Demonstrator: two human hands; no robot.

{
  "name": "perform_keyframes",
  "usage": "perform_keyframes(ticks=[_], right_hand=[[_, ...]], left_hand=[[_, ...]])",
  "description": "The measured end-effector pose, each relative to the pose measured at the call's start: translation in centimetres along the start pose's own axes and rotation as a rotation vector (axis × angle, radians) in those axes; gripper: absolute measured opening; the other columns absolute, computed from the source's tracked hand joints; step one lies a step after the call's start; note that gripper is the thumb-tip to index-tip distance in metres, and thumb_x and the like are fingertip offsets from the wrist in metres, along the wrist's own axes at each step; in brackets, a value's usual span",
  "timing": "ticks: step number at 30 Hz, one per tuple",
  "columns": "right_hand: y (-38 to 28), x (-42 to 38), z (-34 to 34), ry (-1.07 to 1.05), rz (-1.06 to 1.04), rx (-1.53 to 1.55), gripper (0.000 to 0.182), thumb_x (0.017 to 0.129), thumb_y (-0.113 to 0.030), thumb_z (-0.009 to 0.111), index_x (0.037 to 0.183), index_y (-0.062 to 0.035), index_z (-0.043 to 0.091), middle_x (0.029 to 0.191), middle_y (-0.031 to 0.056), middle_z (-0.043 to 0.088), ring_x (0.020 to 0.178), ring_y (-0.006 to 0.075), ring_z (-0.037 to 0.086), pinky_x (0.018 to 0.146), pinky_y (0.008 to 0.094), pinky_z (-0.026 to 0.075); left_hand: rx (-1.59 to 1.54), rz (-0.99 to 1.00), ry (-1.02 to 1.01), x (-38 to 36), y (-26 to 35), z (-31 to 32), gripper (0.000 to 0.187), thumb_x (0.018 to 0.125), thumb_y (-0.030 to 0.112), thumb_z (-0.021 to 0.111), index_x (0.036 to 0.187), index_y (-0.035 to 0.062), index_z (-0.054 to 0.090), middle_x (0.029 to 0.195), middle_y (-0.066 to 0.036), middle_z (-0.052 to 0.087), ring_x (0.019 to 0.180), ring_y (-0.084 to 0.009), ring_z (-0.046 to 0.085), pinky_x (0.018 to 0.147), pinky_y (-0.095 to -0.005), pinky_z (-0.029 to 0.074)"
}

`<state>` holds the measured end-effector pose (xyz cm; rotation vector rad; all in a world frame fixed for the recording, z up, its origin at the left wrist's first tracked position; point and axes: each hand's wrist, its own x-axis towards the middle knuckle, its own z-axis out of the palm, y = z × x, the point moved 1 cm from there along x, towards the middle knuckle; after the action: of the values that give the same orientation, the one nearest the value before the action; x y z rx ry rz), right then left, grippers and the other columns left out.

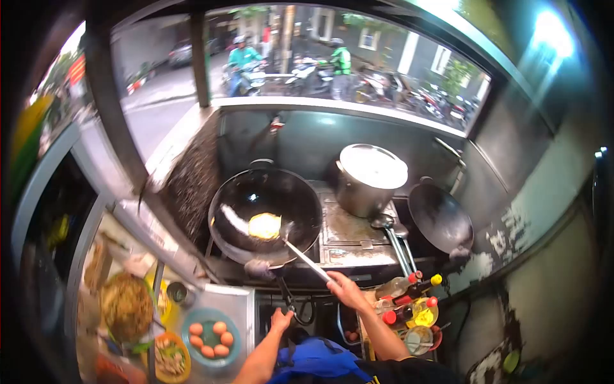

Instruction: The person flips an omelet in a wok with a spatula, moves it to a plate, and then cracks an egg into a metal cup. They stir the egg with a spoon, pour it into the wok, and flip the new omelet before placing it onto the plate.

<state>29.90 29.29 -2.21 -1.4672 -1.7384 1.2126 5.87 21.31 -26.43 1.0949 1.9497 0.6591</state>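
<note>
My right hand (347, 291) grips the handle of a long metal wok spatula (308, 259). The spatula's far end reaches into the large black wok (291, 198) and lies beside a yellow fried egg (265, 226); its blade is hard to make out. The egg rests at the bottom of the wok, where dark, shiny oil shows. Below the front rim, my left hand (280, 320) has its fingers closed at a black valve (287, 299) on the stove's front.
A lidded steel pot (371, 179) stands on the stove, with ladles (398, 246) beside it. An empty wok (441, 216) is at right. Sauce bottles (409, 297) cluster near my right forearm. Eggs lie in a blue bowl (187, 320) at left, beside a noodle bowl (126, 307).
</note>
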Motion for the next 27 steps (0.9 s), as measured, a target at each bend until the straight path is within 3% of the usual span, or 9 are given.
perform_keyframes(ticks=[1, 3, 6, 9, 11, 14, 16, 26, 27], right_hand=[[-0.1, -0.8, 0.3, -0.026, 0.096, 0.094, 0.044, 0.095, -0.026, 0.063, 0.136, -0.01, 0.055, 0.096, 0.0092, 0.068, 0.086, 0.0171, 0.063, 0.08, 0.0316, 0.051], [0.4, -1.5, 0.9, -0.02, 0.099, 0.159, 0.043, 0.096, -0.025, 0.062, 0.136, -0.0114, 0.055, 0.09, 0.004, 0.065, 0.08, 0.0114, 0.058, 0.075, 0.0281, 0.049], [0.8, -1.5, 1.2, -0.029, 0.102, 0.157, 0.043, 0.097, -0.025, 0.061, 0.137, -0.0109, 0.053, 0.091, 0.005, 0.066, 0.082, 0.0125, 0.059, 0.076, 0.0291, 0.05], [0.7, -1.3, 1.1, -0.056, 0.105, 0.156, 0.044, 0.097, -0.025, 0.061, 0.138, -0.011, 0.052, 0.092, 0.0054, 0.066, 0.082, 0.0128, 0.06, 0.077, 0.0293, 0.05], [0.5, -1.2, 0.9, -0.069, 0.119, 0.151, 0.044, 0.097, -0.025, 0.061, 0.138, -0.0112, 0.052, 0.092, 0.0056, 0.066, 0.083, 0.013, 0.06, 0.078, 0.0294, 0.05], [1.0, -1.1, 1.2, -0.074, 0.105, 0.145, 0.044, 0.097, -0.026, 0.061, 0.138, -0.0122, 0.052, 0.092, 0.006, 0.067, 0.084, 0.0127, 0.06, 0.078, 0.0294, 0.049], [1.2, -0.8, 1.3, -0.074, 0.043, 0.153, 0.047, 0.098, -0.028, 0.061, 0.142, -0.0175, 0.048, 0.084, -0.001, 0.06, 0.067, 0.0055, 0.049, 0.056, 0.0223, 0.041], [1.6, -1.1, 1.3, -0.1, 0.058, 0.173, 0.048, 0.098, -0.03, 0.06, 0.143, -0.018, 0.048, 0.086, -0.0006, 0.06, 0.067, 0.0058, 0.049, 0.057, 0.0222, 0.042], [1.0, -1.2, 1.1, -0.107, 0.093, 0.167, 0.047, 0.098, -0.03, 0.06, 0.142, -0.0159, 0.049, 0.088, 0.0019, 0.062, 0.072, 0.0084, 0.052, 0.064, 0.0252, 0.044]], left_hand=[[-0.007, -0.002, -0.08, 0.6, -0.3, 0.3, 0.062, 0.08, 0.044, 0.073, 0.12, -0.0026, 0.064, 0.117, -0.025, 0.066, 0.115, -0.039, 0.062, 0.101, -0.0423, 0.046], [-0.048, 0.01, -0.081, 0.1, 0.6, 0.3, 0.048, 0.078, 0.041, 0.076, 0.105, 0.0021, 0.072, 0.104, -0.021, 0.071, 0.102, -0.0372, 0.067, 0.093, -0.0425, 0.051], [-0.002, -0.034, -0.08, -0.9, 3.0, -0.5, 0.045, 0.077, 0.039, 0.078, 0.104, 0.0037, 0.072, 0.103, -0.021, 0.071, 0.102, -0.0376, 0.067, 0.092, -0.0424, 0.051], [0.048, -0.094, -0.025, -1.2, 4.0, -0.7, 0.054, 0.076, 0.04, 0.079, 0.112, 0.0011, 0.07, 0.111, -0.023, 0.069, 0.109, -0.0379, 0.065, 0.096, -0.042, 0.051], [0.06, -0.127, 0.028, -1.0, 3.8, -0.3, 0.045, 0.077, 0.037, 0.077, 0.107, 0.0041, 0.071, 0.11, -0.022, 0.07, 0.107, -0.039, 0.065, 0.094, -0.0441, 0.051], [0.048, -0.146, 0.013, -1.3, 4.4, -0.6, 0.047, 0.077, 0.037, 0.077, 0.109, 0.0034, 0.071, 0.112, -0.023, 0.068, 0.108, -0.0396, 0.065, 0.094, -0.0449, 0.051], [0.052, -0.144, 0.016, -1.2, 4.2, -0.5, 0.046, 0.078, 0.037, 0.077, 0.109, 0.003, 0.071, 0.112, -0.024, 0.068, 0.108, -0.04, 0.065, 0.094, -0.045, 0.051], [0.121, -0.118, -0.041, -1.0, 4.5, -1.0, 0.049, 0.078, 0.04, 0.077, 0.11, 0.0024, 0.071, 0.111, -0.023, 0.069, 0.109, -0.0402, 0.064, 0.095, -0.0446, 0.05], [0.122, -0.12, -0.039, -0.9, 4.4, -1.1, 0.049, 0.078, 0.04, 0.077, 0.11, 0.0024, 0.071, 0.111, -0.023, 0.069, 0.109, -0.0402, 0.064, 0.095, -0.0446, 0.05]])
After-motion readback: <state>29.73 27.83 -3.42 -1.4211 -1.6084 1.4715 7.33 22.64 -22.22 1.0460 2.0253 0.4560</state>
